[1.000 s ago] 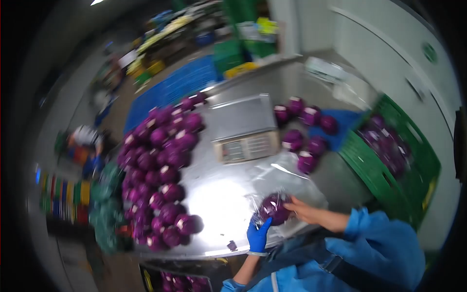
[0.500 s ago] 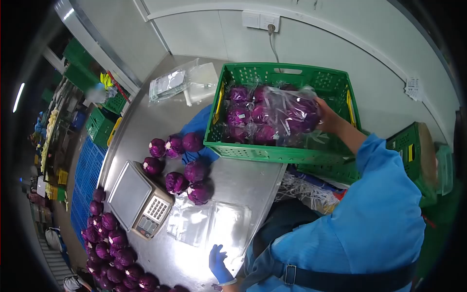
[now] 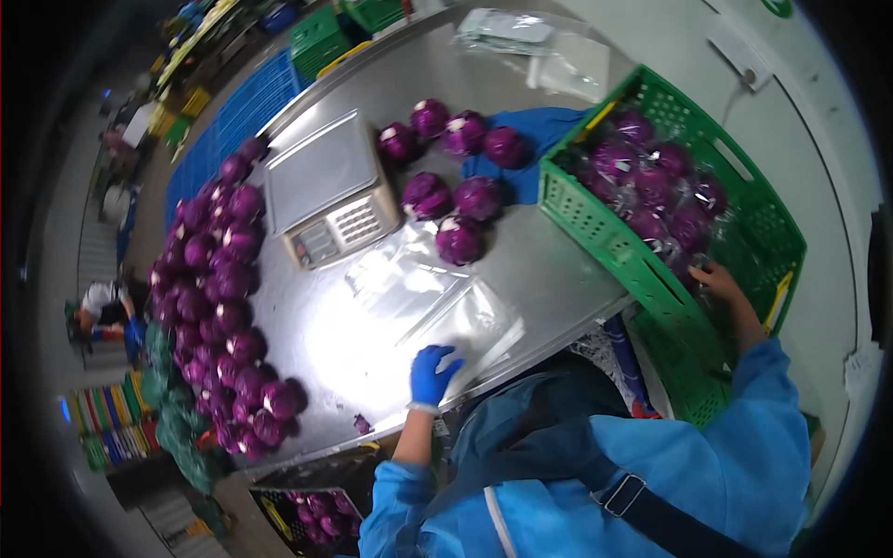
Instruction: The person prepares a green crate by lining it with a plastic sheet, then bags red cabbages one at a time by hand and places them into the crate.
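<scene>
My left hand [image 3: 433, 376], in a blue glove, hovers at the near edge of the metal table with fingers apart and nothing in it. Just beyond it lie flat clear plastic bags [image 3: 474, 321]. My bare right hand [image 3: 717, 280] reaches into the green crate [image 3: 595, 219], fingers curled at a bagged red cabbage [image 3: 676, 261] by the near wall; its fingertips are partly hidden. Other bagged red cabbages [image 3: 654, 189] fill the crate's left part. Several unwrapped red cabbages [image 3: 459, 240] sit between the crate and the digital scale [image 3: 326, 177].
A large heap of red cabbages [image 3: 219, 288] lines the table's left side. More plastic bags [image 3: 521, 33] lie at the back, and a blue cloth [image 3: 535, 130] lies beside the crate. Another green crate [image 3: 684, 358] stands below. A person [image 3: 102, 302] is far left.
My right hand has lowered the bagged cabbage from above the other bagged cabbages to the crate's near side. The camera view has turned left, showing more of the heap. My left hand stays open.
</scene>
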